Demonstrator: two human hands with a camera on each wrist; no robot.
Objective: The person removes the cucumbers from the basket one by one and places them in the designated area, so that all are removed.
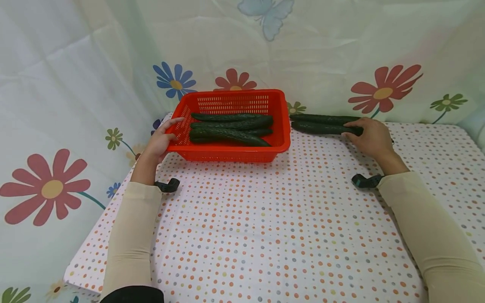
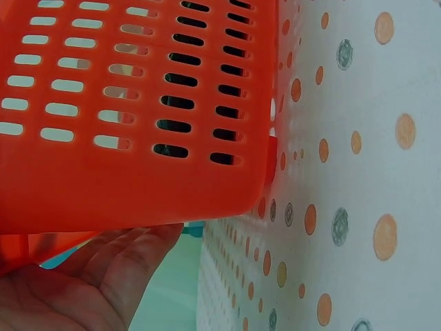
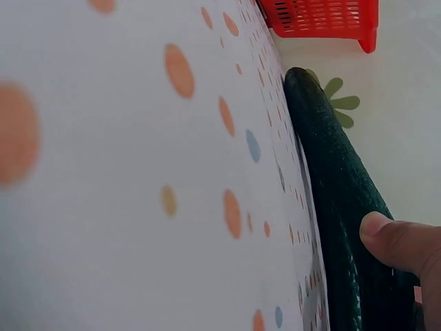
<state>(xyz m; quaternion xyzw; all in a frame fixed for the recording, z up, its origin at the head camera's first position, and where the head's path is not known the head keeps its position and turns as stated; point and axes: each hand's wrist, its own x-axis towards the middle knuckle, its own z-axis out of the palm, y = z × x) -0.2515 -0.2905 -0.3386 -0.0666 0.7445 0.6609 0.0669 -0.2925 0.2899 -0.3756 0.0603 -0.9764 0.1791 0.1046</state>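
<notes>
A red plastic basket (image 1: 227,153) stands on the table with several dark green cucumbers (image 1: 233,134) lying lengthwise inside. My left hand (image 1: 158,141) grips the basket's left end, with fingers over the rim; in the left wrist view, part of that hand (image 2: 103,276) shows under the rim. To the right of the basket, two more cucumbers lie side by side on the table. My right hand (image 1: 369,136) pinches the nearer cucumber (image 1: 318,128) by its right end, and the farther cucumber (image 1: 322,118) lies just behind it. The right wrist view shows the thumb (image 3: 393,238) pressed on the cucumber's side.
A white dotted cloth (image 1: 242,227) covers the table. Behind the basket and the loose cucumbers hangs a flowered curtain (image 1: 318,54), close to the table's back edge. It also runs along the left side.
</notes>
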